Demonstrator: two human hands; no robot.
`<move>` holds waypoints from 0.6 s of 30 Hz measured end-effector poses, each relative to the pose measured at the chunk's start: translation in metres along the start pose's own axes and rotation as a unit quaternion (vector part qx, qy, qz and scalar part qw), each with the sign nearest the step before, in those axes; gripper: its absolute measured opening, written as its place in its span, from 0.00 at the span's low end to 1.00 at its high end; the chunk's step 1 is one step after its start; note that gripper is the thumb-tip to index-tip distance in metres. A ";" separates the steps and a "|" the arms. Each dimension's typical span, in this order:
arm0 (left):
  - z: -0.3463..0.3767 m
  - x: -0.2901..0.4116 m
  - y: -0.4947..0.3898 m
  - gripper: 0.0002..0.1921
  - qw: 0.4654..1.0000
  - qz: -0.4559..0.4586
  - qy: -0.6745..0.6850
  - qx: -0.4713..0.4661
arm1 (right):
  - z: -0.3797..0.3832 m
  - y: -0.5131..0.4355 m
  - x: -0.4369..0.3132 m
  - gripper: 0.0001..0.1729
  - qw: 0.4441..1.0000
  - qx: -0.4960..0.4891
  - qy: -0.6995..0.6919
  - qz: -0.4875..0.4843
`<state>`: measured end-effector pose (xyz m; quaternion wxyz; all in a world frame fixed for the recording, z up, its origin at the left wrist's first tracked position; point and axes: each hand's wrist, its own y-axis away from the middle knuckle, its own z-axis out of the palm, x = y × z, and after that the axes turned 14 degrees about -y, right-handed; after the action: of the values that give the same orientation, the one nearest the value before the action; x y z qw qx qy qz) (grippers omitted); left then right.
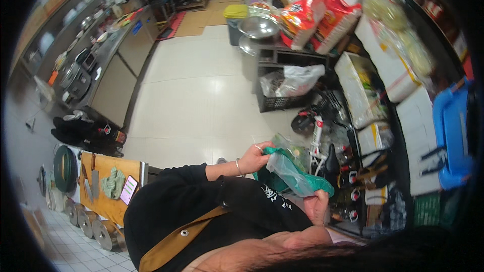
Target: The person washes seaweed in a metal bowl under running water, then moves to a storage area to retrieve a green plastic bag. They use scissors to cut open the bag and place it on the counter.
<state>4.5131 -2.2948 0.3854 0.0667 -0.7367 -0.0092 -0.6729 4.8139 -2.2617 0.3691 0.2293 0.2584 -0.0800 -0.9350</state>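
Observation:
My left hand (pixel 257 158), with a bracelet at the wrist and a ring, grips one edge of a green plastic bag (pixel 278 177). My right hand (pixel 317 204) pinches the opposite edge, so the bag's mouth is spread between both hands. A translucent whitish plastic liner (pixel 289 172) lies along that mouth. What the green bag holds cannot be told. Just beyond it is a clear plastic bag (pixel 297 151) with something green inside, partly hidden behind the green bag.
A small white bicycle (pixel 317 139) and several oil bottles (pixel 349 177) stand close by at the right. Foam boxes (pixel 355 90) line the right side. A wooden board (pixel 107 162) at the left bears knives, a cloth and a phone. Farther off are a black crate (pixel 281 102) and a steel counter (pixel 113 79).

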 end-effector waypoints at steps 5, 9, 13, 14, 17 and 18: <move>-0.140 0.022 -0.005 0.18 0.896 0.241 -0.287 0.240 | 0.063 -0.103 0.103 0.07 0.995 -0.026 -0.003 0.098; -0.261 0.032 -0.035 0.39 0.800 0.333 -0.499 -0.020 | 0.125 -0.195 0.212 0.05 0.980 0.021 0.047 0.192; -0.334 0.001 -0.071 0.36 0.684 0.273 -0.676 -0.015 | 0.176 -0.276 0.293 0.08 0.969 0.005 0.015 0.248; -0.351 -0.009 -0.079 0.35 0.652 0.232 -0.722 -0.016 | 0.192 -0.293 0.309 0.07 0.966 -0.011 0.013 0.259; -0.425 -0.028 -0.111 0.19 0.729 0.147 -0.668 0.032 | 0.259 -0.350 0.355 0.03 0.966 -0.053 0.037 0.249; -0.451 -0.030 -0.123 0.15 0.752 0.108 -0.650 0.011 | 0.285 -0.371 0.362 0.02 0.956 -0.079 0.046 0.279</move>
<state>4.0512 -2.2205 0.4046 0.1248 -0.9918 0.0217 -0.0194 4.2463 -2.0961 0.3508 0.5044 0.2496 -0.0637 -0.8242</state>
